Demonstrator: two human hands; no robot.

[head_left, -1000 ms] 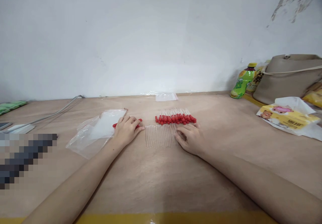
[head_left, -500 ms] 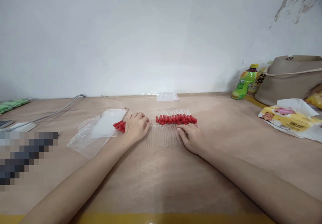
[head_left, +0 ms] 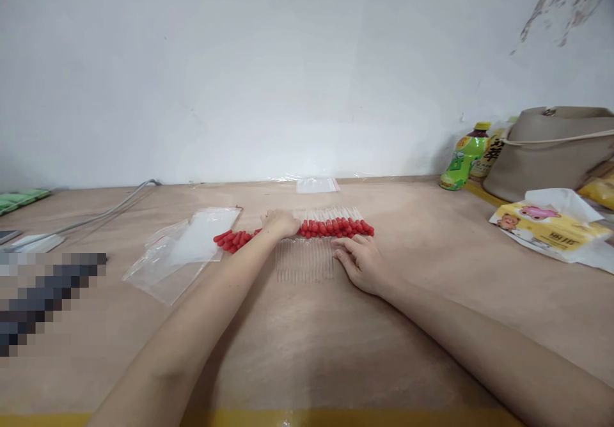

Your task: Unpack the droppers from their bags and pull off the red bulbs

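A clear plastic hair comb (head_left: 304,264) lies flat on the table, teeth toward me. Just beyond it, a row of red, elongated beads or berries (head_left: 338,227) runs along the near edge of a second clear comb (head_left: 336,212), whose teeth point away. My right hand (head_left: 361,262) is at the near comb's right end, thumb and forefinger closed on its corner. Reaching across the left end of the red row is my left hand (head_left: 283,224); its fingertips are mostly hidden. More red pieces (head_left: 233,241) lie left of that wrist.
Clear plastic bags (head_left: 165,257) lie to the left, and another small bag (head_left: 317,185) rests by the wall. A grey cable (head_left: 119,206) crosses the far left. At right stand a green bottle (head_left: 464,158) and a beige bag (head_left: 542,152), with a yellow tissue pack (head_left: 551,229) before them.
My left hand has moved right, from the loose red pieces to the left end of the red row, uncovering more of those pieces. My right hand has barely moved.
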